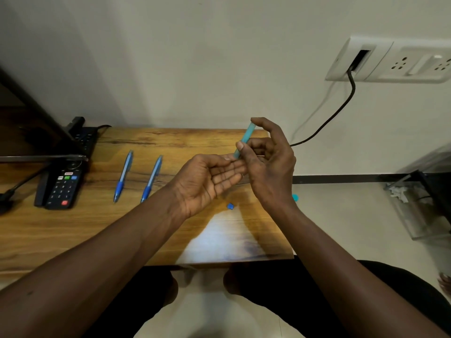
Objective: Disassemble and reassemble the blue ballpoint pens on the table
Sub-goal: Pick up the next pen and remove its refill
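Observation:
My right hand (271, 164) pinches a light blue pen barrel (245, 140) between thumb and fingers and holds it upright, tilted slightly right, above the table. My left hand (207, 181) lies palm up just under the barrel's lower end, its straight fingertips touching the right hand. Two whole blue ballpoint pens (123, 175) (151, 178) lie side by side on the wooden table (73, 228) to the left, tips toward me. A small blue pen piece (230, 206) lies on the table below my hands. Another light blue bit (295, 197) shows beside my right wrist.
A black remote control (62, 184) and a dark power strip (84, 140) lie at the table's left, beside a dark stand. A black cable (341, 111) runs from a wall socket panel (390, 62). A clear box (419, 203) sits on the floor at right.

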Motion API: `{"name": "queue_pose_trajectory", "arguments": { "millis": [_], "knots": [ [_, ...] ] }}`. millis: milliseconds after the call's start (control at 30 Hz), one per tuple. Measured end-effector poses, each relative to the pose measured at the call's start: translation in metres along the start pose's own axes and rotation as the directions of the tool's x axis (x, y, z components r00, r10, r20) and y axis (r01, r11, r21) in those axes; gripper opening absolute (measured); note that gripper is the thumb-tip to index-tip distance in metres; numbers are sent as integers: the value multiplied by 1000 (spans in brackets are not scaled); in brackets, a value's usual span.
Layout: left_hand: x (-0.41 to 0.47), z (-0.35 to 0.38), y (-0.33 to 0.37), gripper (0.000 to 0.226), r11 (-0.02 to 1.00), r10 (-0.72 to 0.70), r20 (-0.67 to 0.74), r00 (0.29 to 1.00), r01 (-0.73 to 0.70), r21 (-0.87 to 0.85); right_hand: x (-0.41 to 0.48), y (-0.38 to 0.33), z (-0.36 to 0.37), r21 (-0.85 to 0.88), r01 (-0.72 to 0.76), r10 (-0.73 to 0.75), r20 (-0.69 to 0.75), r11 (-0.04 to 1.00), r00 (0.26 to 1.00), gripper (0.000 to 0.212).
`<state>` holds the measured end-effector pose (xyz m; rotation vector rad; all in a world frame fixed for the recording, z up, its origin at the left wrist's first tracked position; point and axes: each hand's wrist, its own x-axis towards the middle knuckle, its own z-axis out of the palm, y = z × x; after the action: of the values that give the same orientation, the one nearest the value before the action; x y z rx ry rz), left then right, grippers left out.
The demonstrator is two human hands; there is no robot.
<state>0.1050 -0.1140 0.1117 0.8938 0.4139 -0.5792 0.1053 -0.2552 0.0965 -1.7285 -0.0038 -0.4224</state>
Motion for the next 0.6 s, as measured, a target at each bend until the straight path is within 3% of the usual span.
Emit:
{"name": "queue_pose_trajectory", "arguments": {
  "millis": [433,600],
  "knots": [
    [-3,1,2,31,998,19,27,999,-17,-55,-1,-6,0,-112,151,-150,10,982,989,44],
    [-4,3,1,28,999,36,13,999,-36,-24,-1,-7,1,-92,111,-111,0,990,994,43]
  ]
}}
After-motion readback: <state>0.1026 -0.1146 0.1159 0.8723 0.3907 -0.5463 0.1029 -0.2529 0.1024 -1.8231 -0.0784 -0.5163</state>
